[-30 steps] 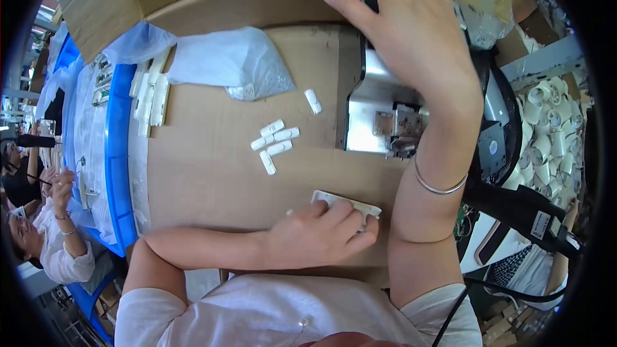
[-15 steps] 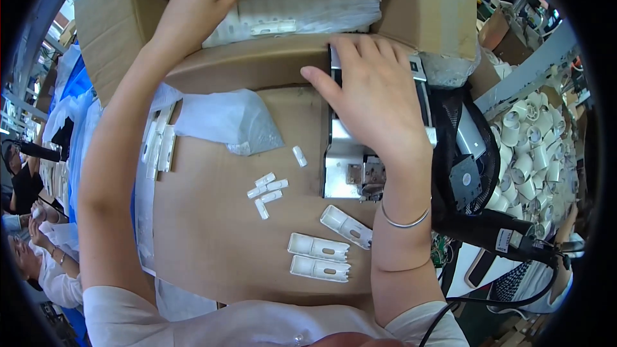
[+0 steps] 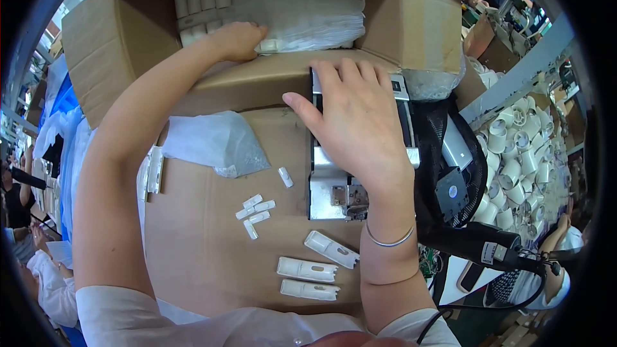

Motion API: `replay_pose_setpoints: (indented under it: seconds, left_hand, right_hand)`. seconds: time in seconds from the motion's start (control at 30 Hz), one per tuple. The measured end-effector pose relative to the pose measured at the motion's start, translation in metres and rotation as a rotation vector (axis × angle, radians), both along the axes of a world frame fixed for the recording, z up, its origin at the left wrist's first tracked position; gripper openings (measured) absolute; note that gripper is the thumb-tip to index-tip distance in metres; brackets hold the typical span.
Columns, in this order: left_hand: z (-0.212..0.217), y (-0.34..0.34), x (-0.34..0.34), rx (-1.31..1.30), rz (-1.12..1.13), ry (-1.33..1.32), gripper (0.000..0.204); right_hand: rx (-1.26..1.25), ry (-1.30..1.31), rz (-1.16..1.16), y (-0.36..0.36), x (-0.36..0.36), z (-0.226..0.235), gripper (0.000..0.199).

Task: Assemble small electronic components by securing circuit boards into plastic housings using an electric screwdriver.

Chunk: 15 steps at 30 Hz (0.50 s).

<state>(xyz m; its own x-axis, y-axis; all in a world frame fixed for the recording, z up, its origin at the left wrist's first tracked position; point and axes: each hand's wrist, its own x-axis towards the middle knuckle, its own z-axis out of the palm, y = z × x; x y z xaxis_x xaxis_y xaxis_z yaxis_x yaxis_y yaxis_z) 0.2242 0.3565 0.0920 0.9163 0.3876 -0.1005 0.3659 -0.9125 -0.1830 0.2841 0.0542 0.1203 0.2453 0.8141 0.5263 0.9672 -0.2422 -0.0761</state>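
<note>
The metal device (image 3: pixel 323 194) under the right hand (image 3: pixel 361 128) points lengthwise toward the box (image 3: pixel 429 22).

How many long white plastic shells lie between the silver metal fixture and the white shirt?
3: a slanted shell nearest the fixture, a middle shell below it, a bottom shell nearest the shirt. The right forearm may hide more.

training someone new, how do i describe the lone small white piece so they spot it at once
On the brown cardboard surface, find the gap between the plastic bag and the metal device under the right hand. The small white piece lies there, near the bag's corner. Unlike the bunched pieces nearer the person, it sits alone.
</note>
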Motion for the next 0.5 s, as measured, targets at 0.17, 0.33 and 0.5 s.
replay_pose_setpoints:
  seconds: [0.17,0.33,0.5]
  left_hand:
    - [0.020,0.002,-0.045,-0.113,-0.130,-0.232,0.038]
    - [0.091,-0.124,-0.140,-0.109,-0.493,-0.564,0.048]
    - [0.012,-0.249,-0.165,-0.263,-0.905,-0.451,0.030]
  right_hand:
    - [0.074,-0.044,0.019,0.010,0.007,-0.019,0.046]
    - [-0.427,0.443,0.074,0.006,0.004,0.035,0.050]
    - [-0.409,0.320,0.069,0.003,0.009,0.025,0.051]
